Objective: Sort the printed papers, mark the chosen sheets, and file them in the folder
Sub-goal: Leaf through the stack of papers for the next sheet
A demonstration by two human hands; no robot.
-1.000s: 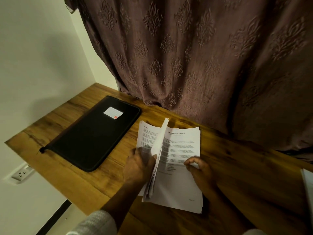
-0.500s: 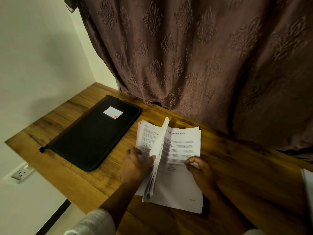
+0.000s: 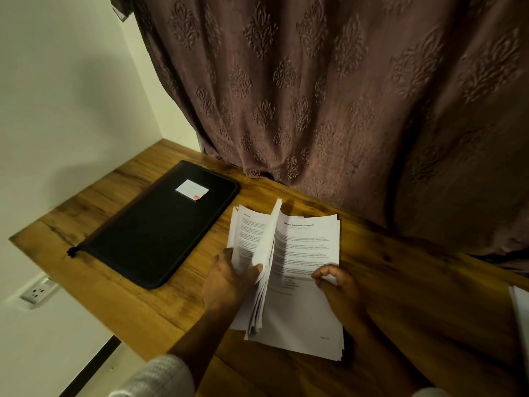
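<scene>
A stack of printed papers (image 3: 303, 316) lies on the wooden desk (image 3: 415, 296) in front of me. My left hand (image 3: 229, 282) grips a bundle of turned sheets (image 3: 264, 253), held upright on edge with the thumb across their front. Curled fingers of my right hand (image 3: 339, 293) pinch the right edge of the top sheet, whose heading is printed in bold. A black zipped folder (image 3: 154, 233) with a white label lies shut on the desk to the left, apart from the papers.
A brown patterned curtain (image 3: 329, 104) hangs along the desk's back edge. A white sheet edge (image 3: 522, 319) shows at the far right. A wall socket (image 3: 38, 292) sits below the desk's left end, beside the cream wall.
My left hand has shifted slightly left with its bundle of turned sheets. The right hand stays where it was.
</scene>
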